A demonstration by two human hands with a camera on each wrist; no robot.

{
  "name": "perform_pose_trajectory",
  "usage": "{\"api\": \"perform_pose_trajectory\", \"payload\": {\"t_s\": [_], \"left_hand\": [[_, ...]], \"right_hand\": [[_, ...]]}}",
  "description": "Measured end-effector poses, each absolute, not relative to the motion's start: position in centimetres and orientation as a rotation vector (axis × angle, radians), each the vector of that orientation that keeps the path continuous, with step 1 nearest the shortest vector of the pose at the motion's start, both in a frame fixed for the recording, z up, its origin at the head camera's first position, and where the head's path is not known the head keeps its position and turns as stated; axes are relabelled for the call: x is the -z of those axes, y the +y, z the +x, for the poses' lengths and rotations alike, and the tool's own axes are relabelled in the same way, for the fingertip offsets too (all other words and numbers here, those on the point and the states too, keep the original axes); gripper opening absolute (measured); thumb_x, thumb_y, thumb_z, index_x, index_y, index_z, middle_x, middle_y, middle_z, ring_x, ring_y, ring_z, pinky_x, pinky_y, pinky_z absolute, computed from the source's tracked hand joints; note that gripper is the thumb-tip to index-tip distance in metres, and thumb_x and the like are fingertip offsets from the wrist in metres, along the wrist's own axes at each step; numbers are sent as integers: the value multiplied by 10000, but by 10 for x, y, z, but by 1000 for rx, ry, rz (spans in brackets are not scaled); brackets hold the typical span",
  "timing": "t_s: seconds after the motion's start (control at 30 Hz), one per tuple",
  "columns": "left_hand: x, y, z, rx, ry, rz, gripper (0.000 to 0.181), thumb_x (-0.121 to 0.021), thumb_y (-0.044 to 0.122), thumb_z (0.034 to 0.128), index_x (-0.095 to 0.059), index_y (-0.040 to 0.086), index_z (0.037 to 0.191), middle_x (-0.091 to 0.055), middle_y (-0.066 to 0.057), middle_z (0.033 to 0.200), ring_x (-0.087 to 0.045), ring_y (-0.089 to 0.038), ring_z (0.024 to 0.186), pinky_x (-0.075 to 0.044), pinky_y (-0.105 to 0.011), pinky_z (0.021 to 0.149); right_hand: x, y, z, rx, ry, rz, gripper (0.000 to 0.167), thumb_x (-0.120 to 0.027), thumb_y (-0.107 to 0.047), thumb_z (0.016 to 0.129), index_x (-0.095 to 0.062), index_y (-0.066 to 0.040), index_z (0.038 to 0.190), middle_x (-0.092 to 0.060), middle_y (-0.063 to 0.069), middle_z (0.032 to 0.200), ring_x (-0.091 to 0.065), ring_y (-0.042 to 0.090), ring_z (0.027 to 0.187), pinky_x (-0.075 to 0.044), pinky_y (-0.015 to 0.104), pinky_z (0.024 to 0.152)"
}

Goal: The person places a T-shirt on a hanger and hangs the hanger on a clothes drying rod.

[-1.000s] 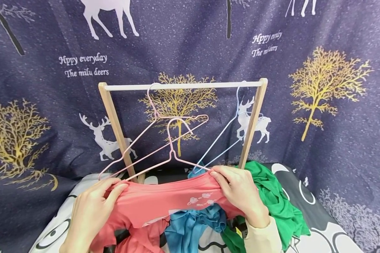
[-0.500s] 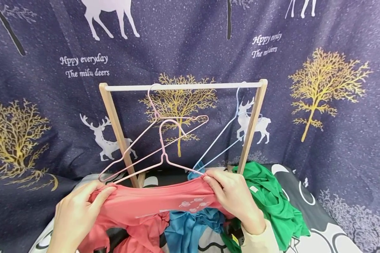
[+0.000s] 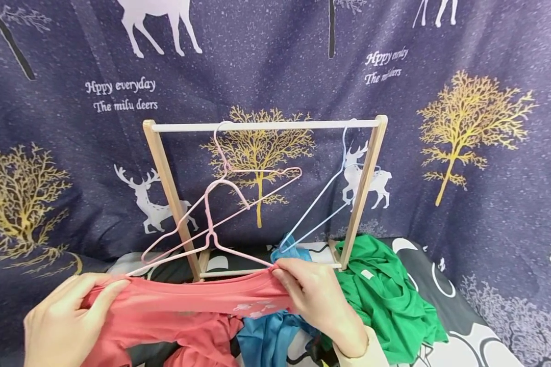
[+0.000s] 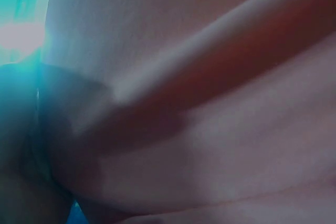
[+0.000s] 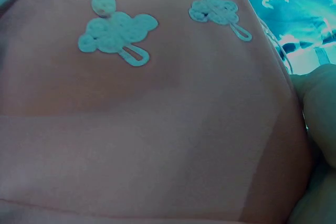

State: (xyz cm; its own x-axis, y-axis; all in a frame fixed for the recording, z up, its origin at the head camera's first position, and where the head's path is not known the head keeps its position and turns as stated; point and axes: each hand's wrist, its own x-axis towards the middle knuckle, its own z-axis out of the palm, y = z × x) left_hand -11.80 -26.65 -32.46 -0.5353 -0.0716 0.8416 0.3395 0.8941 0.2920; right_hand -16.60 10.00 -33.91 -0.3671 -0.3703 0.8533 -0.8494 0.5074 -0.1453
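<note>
A coral-red shirt (image 3: 188,300) is stretched between my two hands, neckline up, with a pale flower decoration near its right side. A pink hanger (image 3: 210,235) sits in its neckline, its hook and upper arms showing above the cloth; the rest is hidden inside. My left hand (image 3: 69,318) pinches the shirt at the left shoulder, thumb in front. At the other shoulder, my right hand (image 3: 319,300) pinches the cloth by the hanger's arm. Shirt fabric fills most of the left wrist view. In the right wrist view, white flowers show on the shirt front (image 5: 173,145).
Behind stands a small wooden rack with a white bar (image 3: 294,125). A second pink hanger (image 3: 227,164) and a blue hanger (image 3: 344,145) hang from it. Green clothing (image 3: 390,300) lies at right, and blue clothing (image 3: 264,339) lies below the shirt. A patterned curtain hangs behind.
Both hands have moved left and somewhat downward, carrying the red shirt and its pink hanger along. The rack and its hanging hangers stay put.
</note>
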Motion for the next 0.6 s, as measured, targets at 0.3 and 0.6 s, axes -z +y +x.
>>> {"api": "perform_pose_trajectory", "payload": {"t_s": [0.3,0.6], "left_hand": [[324,-296,-104,581,-1992,-127,379,-714,381,892,-696,8,824,-384,543,998,-332,298,945,-256,-132,750],[329,-314,-105,572,-1826,-166,702,-618,619,872,-668,-74,768,-441,489,1001,-368,283,914,-248,-149,687]], "right_hand": [[353,58,-162,-830,-1879,1085,134,-550,-163,1014,-665,-113,1062,-689,-41,905,-633,26,738,-504,174,662],[377,24,-184,-869,-1880,1052,117,-581,-154,998,-675,-106,1048,-694,-23,925,-657,68,822,-516,210,755]]}}
